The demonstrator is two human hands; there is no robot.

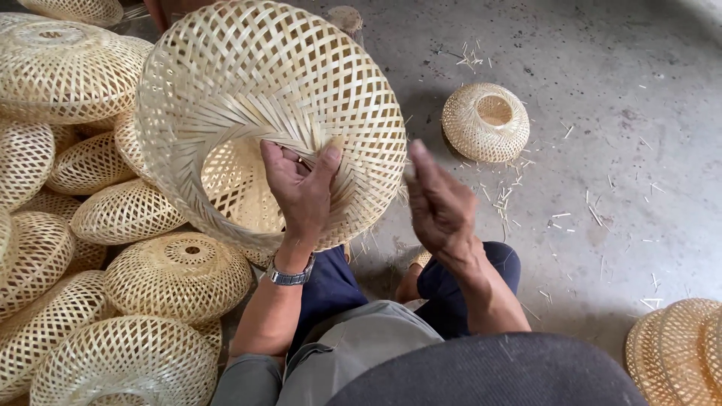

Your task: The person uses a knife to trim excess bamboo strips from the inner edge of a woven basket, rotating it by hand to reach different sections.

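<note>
Your knees sit low in dark trousers; above them your left hand (301, 188) grips the inner rim of the big woven basket (271, 113), held up in the air. It looks light, springy and easy to crush, so hold the thick rim. Your right hand (440, 203) is open, holding nothing, just beside it

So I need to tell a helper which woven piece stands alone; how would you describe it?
Start from the bare concrete floor right of the large woven shade gripped by the left hand. The small round woven basket sits there among cut slivers. Unlike the piled shades, it stands alone and is smaller.
</note>
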